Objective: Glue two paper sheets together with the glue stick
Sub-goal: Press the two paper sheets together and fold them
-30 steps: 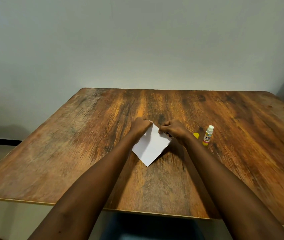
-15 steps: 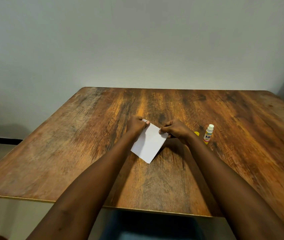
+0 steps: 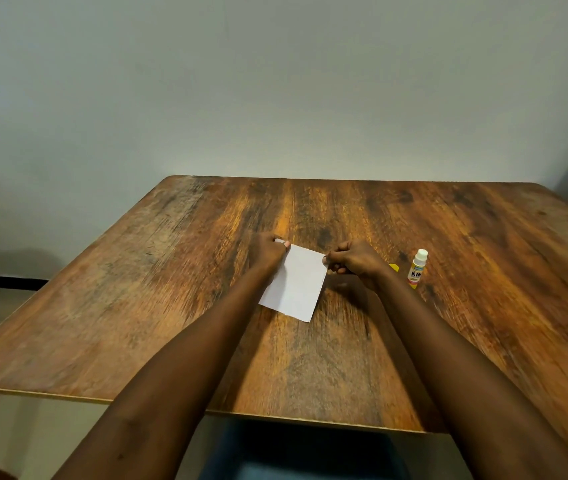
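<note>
A small white paper sheet (image 3: 294, 285) sits in the middle of the wooden table (image 3: 483, 306), its far edge lifted a little. My left hand (image 3: 268, 252) pinches its far left corner. My right hand (image 3: 353, 263) pinches its far right corner. I cannot tell whether a second sheet lies under it or against it. The glue stick (image 3: 417, 268), white and yellow with its cap off, stands upright just right of my right hand. Its yellow cap (image 3: 394, 267) lies between the stick and my wrist, partly hidden.
The table ends at a plain wall at the back. Its front edge runs under my forearms. A dark floor strip shows at far left.
The sheet has turned clockwise, so its edges sit squarer to me. Both hands kept their hold on the far corners and spread slightly apart.
</note>
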The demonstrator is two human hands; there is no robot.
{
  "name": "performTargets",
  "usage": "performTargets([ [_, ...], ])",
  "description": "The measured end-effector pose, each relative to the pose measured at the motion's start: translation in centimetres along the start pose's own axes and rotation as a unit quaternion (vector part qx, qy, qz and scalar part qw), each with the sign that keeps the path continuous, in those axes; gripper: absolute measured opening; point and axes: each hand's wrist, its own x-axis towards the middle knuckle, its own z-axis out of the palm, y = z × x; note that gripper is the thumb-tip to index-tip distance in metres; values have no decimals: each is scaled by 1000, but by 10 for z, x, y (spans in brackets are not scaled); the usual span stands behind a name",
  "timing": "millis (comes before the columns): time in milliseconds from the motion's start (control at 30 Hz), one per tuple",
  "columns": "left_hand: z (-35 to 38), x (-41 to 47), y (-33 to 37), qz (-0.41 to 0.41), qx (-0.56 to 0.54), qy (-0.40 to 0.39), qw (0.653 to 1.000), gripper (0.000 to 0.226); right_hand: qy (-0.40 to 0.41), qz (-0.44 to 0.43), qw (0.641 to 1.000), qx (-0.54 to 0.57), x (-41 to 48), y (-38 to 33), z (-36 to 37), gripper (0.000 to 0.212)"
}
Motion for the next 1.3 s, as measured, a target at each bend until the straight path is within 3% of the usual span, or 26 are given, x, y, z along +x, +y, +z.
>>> performTargets([
  [167,3,-2,4,81,109,-23,990,33,-7,-8,1000,-24,0,-7,2,15],
  [333,10,-5,12,170,269,-85,944,22,-7,-23,999,-46,-1,-15,5,8],
  [433,13,-7,13,166,249,-68,952,20,4,-35,999,-35,-2,-16,6,4],
  [700,9,-10,13,126,194,-26,972,19,14,-26,999,19,-5,-12,12,21],
  [833,10,-11,11,87,117,-20,989,20,21,-27,999,25,-4,-13,15,24],
  [933,13,-11,12,76,124,-20,989,23,31,-33,999,12,-3,-15,17,24],
  [1133,6,-10,19,108,134,-95,980,28,36,-43,998,4,-1,-18,15,26],
  [1300,4,-12,22,106,140,-59,983,31,22,-38,999,16,-1,-17,17,29],
])
